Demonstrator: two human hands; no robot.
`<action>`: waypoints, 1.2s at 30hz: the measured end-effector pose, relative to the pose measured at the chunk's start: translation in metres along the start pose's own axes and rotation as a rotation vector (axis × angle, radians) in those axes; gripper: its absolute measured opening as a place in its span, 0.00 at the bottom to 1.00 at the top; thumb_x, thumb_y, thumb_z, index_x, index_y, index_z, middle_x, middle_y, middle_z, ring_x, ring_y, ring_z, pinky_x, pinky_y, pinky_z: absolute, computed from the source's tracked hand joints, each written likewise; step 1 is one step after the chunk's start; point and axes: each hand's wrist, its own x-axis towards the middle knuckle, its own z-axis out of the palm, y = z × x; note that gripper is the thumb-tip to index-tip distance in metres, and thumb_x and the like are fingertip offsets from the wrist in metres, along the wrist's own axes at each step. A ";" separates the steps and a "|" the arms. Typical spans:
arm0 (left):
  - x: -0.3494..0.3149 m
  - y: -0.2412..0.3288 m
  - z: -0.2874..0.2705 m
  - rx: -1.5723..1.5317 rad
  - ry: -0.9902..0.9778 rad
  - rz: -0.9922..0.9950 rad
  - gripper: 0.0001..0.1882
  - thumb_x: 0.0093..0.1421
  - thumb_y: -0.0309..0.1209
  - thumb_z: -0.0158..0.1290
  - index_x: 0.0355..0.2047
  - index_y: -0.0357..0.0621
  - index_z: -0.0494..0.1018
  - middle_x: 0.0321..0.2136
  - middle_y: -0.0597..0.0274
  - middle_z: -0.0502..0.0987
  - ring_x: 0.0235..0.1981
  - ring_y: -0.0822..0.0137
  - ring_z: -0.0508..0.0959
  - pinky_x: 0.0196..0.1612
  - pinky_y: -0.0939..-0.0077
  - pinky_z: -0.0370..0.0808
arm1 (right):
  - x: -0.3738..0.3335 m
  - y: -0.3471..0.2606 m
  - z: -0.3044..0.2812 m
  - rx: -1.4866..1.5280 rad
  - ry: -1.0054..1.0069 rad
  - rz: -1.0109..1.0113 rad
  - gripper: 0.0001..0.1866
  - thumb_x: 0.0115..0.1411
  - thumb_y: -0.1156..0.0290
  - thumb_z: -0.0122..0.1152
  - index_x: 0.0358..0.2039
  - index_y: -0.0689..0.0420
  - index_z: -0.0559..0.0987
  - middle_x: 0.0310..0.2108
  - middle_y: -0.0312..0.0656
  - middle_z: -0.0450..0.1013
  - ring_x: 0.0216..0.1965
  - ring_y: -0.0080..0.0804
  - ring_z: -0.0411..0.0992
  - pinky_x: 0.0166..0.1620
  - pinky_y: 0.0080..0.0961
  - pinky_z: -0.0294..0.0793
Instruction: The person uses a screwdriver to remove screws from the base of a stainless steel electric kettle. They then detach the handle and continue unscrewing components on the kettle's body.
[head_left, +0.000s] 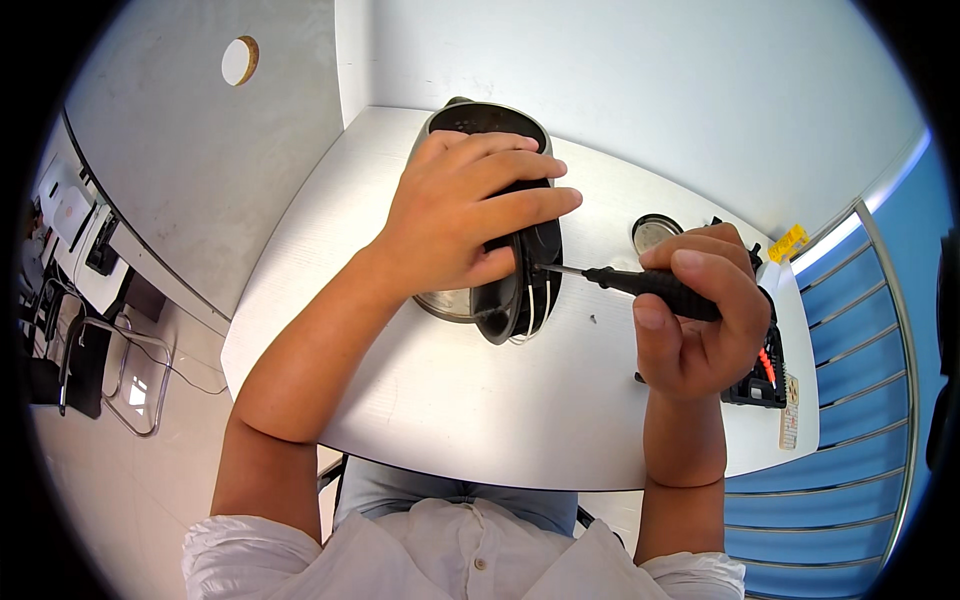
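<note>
A black electric kettle (541, 240) stands on the white table, its open top toward the far side. My left hand (470, 195) lies over the kettle, fingers across its near side and thumb pressed on the handle part, gripping it steady. Pale wires (530, 300) show along the opened handle. In my right hand (705, 310) is a screwdriver (640, 281) with a black grip, held by thumb and fingers. Its thin metal shaft points left, and the tip meets the handle's dark part beside my left thumb. Part of a round metal piece (445, 305) shows beneath the left wrist.
Right of the kettle lies a round, dark-rimmed lid (655, 232). Behind my right hand are a black tool case (757, 388) with a red-orange tool and a yellow item (788, 243). A small dark bit (593, 318) lies mid-table. Metal railings (905, 330) run along the right.
</note>
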 end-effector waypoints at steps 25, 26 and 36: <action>0.001 0.002 -0.001 -0.011 -0.008 -0.003 0.18 0.41 0.32 0.54 0.37 0.52 0.78 0.41 0.68 0.79 0.45 0.60 0.77 0.40 0.69 0.66 | 0.010 -0.015 -0.006 -0.048 -0.155 0.049 0.08 0.52 0.73 0.64 0.32 0.58 0.75 0.19 0.36 0.66 0.18 0.30 0.58 0.23 0.26 0.56; 0.001 0.001 -0.001 -0.010 -0.006 -0.002 0.18 0.40 0.32 0.55 0.36 0.52 0.78 0.41 0.68 0.79 0.45 0.60 0.77 0.40 0.69 0.66 | 0.011 -0.013 -0.007 -0.047 -0.165 0.014 0.08 0.52 0.72 0.63 0.32 0.58 0.75 0.19 0.36 0.66 0.18 0.30 0.58 0.23 0.26 0.56; 0.001 0.001 0.001 -0.028 0.016 -0.002 0.19 0.40 0.31 0.56 0.37 0.52 0.78 0.41 0.67 0.79 0.45 0.59 0.77 0.40 0.70 0.66 | -0.007 -0.002 0.003 0.121 0.054 0.171 0.15 0.58 0.60 0.62 0.36 0.60 0.74 0.21 0.39 0.69 0.22 0.29 0.62 0.27 0.26 0.60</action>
